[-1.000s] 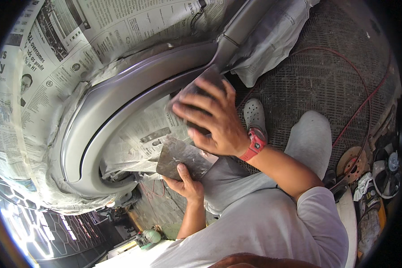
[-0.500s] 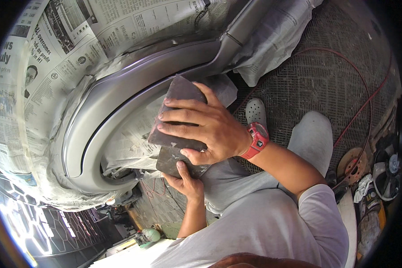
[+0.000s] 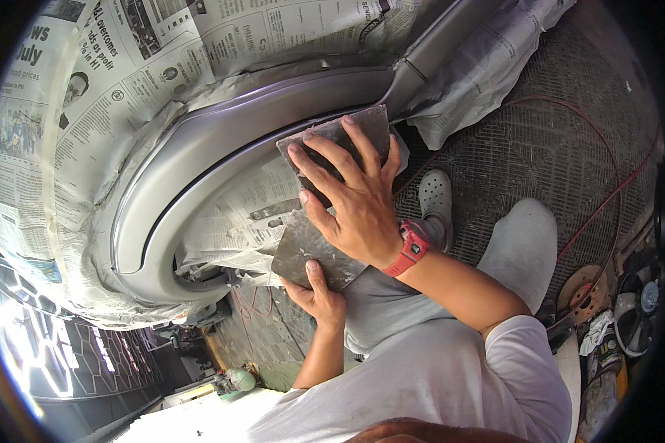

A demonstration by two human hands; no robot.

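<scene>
My left hand (image 3: 319, 301) grips the lower corner of a dark, flat plate (image 3: 307, 255) with pale smears, its thumb on top. Just above it, my right hand (image 3: 358, 196) holds a second thin grey plate (image 3: 369, 131) with spread fingers lying across its face. The two plates lie close together and seem to overlap under my right hand; the hidden part does not show whether they touch. A red watch (image 3: 408, 249) is on my right wrist. Behind the plates curves a silver-grey car body panel (image 3: 162, 177) around a wheel arch.
Newspaper (image 3: 148, 66) masks the body around the panel. A red hose (image 3: 606, 140) loops over the patterned floor mat (image 3: 547, 140) at right. My foot in a grey clog (image 3: 435, 193) stands near the plates. A brake disc (image 3: 582, 288) and a fan (image 3: 639, 303) lie at far right.
My right hand has turned and shifted right with the grey plate, its fingers now pointing more upward and wider apart. More of the lower plate shows. The whole view has shifted slightly.
</scene>
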